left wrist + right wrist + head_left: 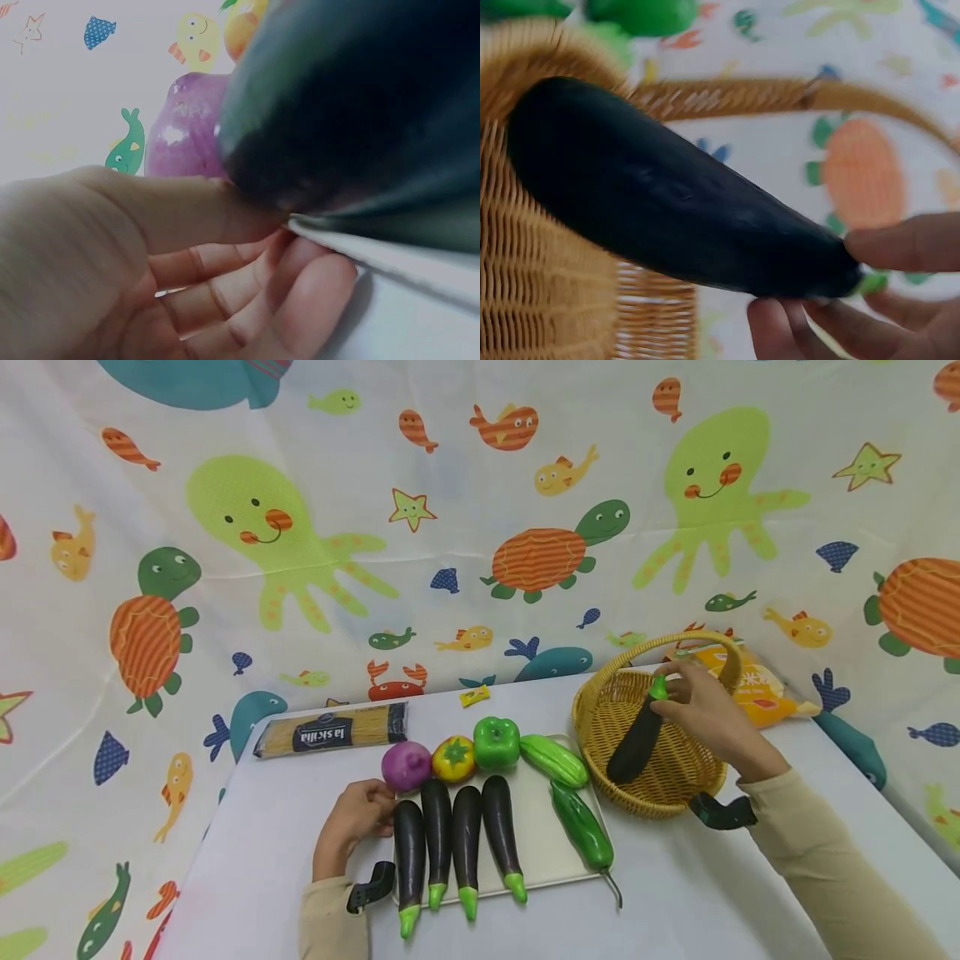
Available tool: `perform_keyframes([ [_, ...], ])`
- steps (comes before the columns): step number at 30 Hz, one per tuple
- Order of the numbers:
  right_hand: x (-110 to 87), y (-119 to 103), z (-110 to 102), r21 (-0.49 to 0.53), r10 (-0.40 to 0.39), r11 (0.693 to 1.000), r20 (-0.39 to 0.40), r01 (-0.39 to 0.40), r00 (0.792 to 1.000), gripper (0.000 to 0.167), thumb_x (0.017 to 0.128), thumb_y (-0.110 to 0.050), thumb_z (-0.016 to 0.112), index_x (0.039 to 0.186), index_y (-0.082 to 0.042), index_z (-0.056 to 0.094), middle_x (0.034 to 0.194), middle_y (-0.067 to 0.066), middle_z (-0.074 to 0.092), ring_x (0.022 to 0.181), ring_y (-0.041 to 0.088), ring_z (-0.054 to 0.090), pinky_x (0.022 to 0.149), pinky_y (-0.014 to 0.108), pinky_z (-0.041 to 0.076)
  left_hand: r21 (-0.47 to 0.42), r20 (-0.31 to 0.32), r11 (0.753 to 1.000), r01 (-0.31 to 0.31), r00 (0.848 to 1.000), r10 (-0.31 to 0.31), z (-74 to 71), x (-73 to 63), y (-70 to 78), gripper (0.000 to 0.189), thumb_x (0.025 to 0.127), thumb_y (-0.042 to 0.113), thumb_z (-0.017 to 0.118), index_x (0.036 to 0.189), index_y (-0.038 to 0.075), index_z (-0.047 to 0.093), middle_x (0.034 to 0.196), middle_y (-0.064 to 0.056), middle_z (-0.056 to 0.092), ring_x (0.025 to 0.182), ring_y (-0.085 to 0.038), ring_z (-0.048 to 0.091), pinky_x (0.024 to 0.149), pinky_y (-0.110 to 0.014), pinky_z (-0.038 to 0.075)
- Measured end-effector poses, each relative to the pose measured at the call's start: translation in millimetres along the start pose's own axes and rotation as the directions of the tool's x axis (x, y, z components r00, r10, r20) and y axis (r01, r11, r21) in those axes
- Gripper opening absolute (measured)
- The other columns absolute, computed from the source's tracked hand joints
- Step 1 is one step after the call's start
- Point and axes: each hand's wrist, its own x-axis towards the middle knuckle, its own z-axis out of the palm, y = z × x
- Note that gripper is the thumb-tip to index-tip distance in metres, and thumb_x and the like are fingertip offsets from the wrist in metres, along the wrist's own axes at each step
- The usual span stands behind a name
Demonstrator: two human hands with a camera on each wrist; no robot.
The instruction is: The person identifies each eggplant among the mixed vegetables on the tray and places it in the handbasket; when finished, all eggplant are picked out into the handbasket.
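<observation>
My right hand [701, 706] pinches an eggplant [636, 739] by its green stem end. The eggplant hangs blunt end down inside the opening of the wicker basket [587, 710]. With the thumb above and fingers below, my left hand [362, 814] grips the left rim of a pale tray [540, 827], whose edge shows as a white strip [390, 259] in the left wrist view. Several eggplants [467, 843] lie side by side on the tray, the leftmost eggplant [409, 856] close beside my left thumb.
Along the tray's back are a purple onion [406, 767], a red-yellow tomato-like vegetable [453, 758], a green bell pepper [497, 743] and a cucumber [555, 761]. A green chili pepper [583, 831] overhangs the front. Behind lie a pasta pack [330, 732], a yellow wrapper [474, 696] and an orange bag [757, 689].
</observation>
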Motion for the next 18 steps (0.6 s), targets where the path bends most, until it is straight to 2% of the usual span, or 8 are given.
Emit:
perform_keyframes([
  [3, 27.6, 7.8, 3.9, 0.022, 0.018, 1.000, 0.126, -0.021, 0.992, 0.050, 0.102, -0.007, 0.059, 0.147, 0.003, 0.039, 0.142, 0.035, 0.045, 0.116, 0.041, 0.060, 0.090, 0.047, 0.058, 0.003, -0.005, 1.000, -0.001, 1.000, 0.001, 0.1, 0.8, -0.6, 0.011, 0.090, -0.010, 0.063, 0.101, -0.010, 0.064, 0.075, -0.010, 0.063, 0.066, -0.020, 0.062, 0.056, -0.032, 0.061],
  [6, 51.8, 17.1, 8.4, 0.064, 0.059, 0.995, 0.255, -0.078, 0.965, 0.052, 0.101, -0.004, 0.058, 0.149, 0.003, 0.039, 0.140, 0.035, 0.044, 0.112, 0.037, 0.061, 0.095, 0.051, 0.057, 0.014, -0.005, 1.000, 0.002, 1.000, -0.002, -0.2, 0.9, -1.2, 0.011, 0.090, -0.009, 0.064, 0.102, -0.010, 0.064, 0.075, -0.010, 0.063, 0.066, -0.019, 0.062, 0.055, -0.032, 0.061],
  [9, 70.3, 25.7, 13.7, 0.084, 0.085, 0.989, 0.344, -0.121, 0.935, 0.048, 0.101, -0.004, 0.057, 0.145, 0.006, 0.040, 0.132, 0.032, 0.048, 0.109, 0.033, 0.061, 0.096, 0.055, 0.056, 0.022, -0.003, 1.000, 0.005, 1.000, -0.005, -0.8, 1.1, -1.8, 0.012, 0.091, -0.008, 0.065, 0.103, -0.010, 0.064, 0.076, -0.011, 0.064, 0.066, -0.020, 0.063, 0.055, -0.032, 0.061],
  [13, 87.7, 34.7, 21.8, 0.074, 0.120, 0.984, 0.392, -0.161, 0.912, 0.043, 0.100, -0.006, 0.059, 0.138, 0.009, 0.045, 0.120, 0.023, 0.052, 0.099, 0.027, 0.058, 0.094, 0.052, 0.056, 0.019, -0.006, 1.000, 0.012, 1.000, -0.012, -1.7, 0.6, -1.9, 0.013, 0.092, -0.008, 0.064, 0.105, -0.010, 0.064, 0.077, -0.011, 0.064, 0.067, -0.020, 0.063, 0.056, -0.033, 0.061],
  [16, 96.2, 39.7, 28.8, 0.063, 0.131, 0.984, 0.399, -0.169, 0.908, 0.039, 0.098, -0.006, 0.061, 0.130, 0.012, 0.051, 0.113, 0.018, 0.053, 0.092, 0.023, 0.056, 0.089, 0.045, 0.059, 0.013, -0.007, 1.000, 0.014, 1.000, -0.014, -1.6, 0.1, -1.6, 0.014, 0.092, -0.008, 0.065, 0.105, -0.010, 0.063, 0.077, -0.010, 0.064, 0.067, -0.020, 0.063, 0.056, -0.033, 0.061],
  [18, 100.1, 42.6, 33.8, 0.048, 0.131, 0.985, 0.406, -0.164, 0.905, 0.029, 0.096, -0.003, 0.062, 0.120, 0.013, 0.057, 0.105, 0.015, 0.056, 0.084, 0.019, 0.055, 0.081, 0.037, 0.059, 0.004, -0.006, 1.000, 0.014, 1.000, -0.014, -1.0, 0.2, -1.5, 0.013, 0.092, -0.007, 0.065, 0.105, -0.010, 0.064, 0.077, -0.011, 0.064, 0.067, -0.020, 0.063, 0.056, -0.033, 0.061],
])
